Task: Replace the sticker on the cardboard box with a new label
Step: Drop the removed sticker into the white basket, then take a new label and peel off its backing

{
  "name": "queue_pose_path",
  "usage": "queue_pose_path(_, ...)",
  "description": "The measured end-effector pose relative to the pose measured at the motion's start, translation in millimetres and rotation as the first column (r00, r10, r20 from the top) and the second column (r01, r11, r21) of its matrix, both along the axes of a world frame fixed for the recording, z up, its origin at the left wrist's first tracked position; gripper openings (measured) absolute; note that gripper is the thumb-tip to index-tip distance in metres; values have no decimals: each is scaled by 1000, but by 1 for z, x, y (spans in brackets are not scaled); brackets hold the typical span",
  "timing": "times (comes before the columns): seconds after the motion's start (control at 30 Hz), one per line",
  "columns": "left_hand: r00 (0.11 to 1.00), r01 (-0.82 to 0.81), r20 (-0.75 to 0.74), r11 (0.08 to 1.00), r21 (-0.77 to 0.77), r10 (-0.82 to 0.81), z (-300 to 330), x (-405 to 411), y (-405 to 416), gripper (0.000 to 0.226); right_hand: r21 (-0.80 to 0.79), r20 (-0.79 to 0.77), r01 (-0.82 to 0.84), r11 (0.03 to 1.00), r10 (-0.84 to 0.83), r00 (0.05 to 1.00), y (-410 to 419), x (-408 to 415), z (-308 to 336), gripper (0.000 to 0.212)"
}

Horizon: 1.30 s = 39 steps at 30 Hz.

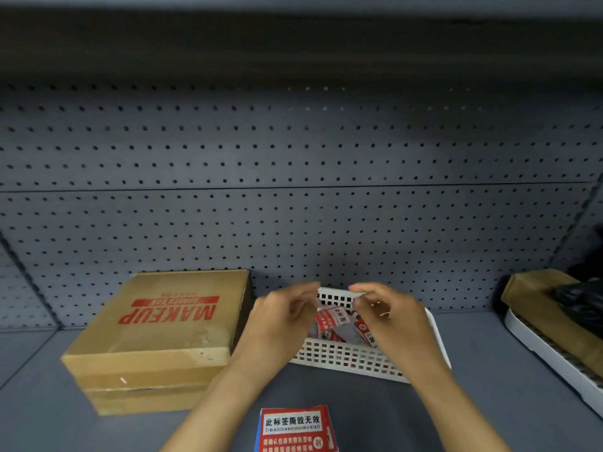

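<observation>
A brown cardboard box (pixel 163 334) with red MAKEUP print lies flat on the grey shelf at the left; I see no sticker on its top. To its right stands a white perforated basket (pixel 346 358) holding several red and white labels (pixel 332 321). My left hand (pixel 280 318) and my right hand (pixel 391 318) hover over the basket, fingers curled towards each other; both are blurred and I cannot tell whether they pinch a label. A sheet of red and white labels (pixel 295 430) lies flat at the shelf's front edge.
A grey pegboard wall (pixel 293 190) backs the shelf. At the right edge a white tray (pixel 551 357) carries a brown package and a black bag (pixel 584 305). Grey shelf surface (pixel 473 412) shows between the basket and the tray.
</observation>
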<state>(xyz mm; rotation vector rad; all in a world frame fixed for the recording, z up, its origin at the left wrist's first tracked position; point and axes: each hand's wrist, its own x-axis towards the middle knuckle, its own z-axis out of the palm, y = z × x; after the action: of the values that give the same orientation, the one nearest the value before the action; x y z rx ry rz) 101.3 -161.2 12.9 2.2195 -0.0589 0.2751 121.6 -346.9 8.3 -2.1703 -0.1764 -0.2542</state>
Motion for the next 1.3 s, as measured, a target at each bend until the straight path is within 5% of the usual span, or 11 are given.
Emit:
queue_pose_path(0.33,973,-109,199,993,-46,116,-8,-24,9,42,-67,111,-27,997,35,993,-4,-16,0,28)
queue_pose_path(0.53,972,-139,181,988,-73,150,-27,-55,16,37,-155,81,-243,958,258,963,20,-31,-19,21)
queue_pose_path(0.7,978,-198,62,980,-24,200,-51,-84,23,38,-317,-126,-432,844,414,901,40,-42,-46,42)
queue_pose_path(0.93,952,-279,-114,959,60,284,-91,-110,35,35,-587,-320,-527,615,422,848,53,-48,-77,80)
queue_pose_path(1.3,955,-262,-135,964,43,266,-90,-112,38,35,-542,-194,-396,741,349,917,58,-55,-72,50)
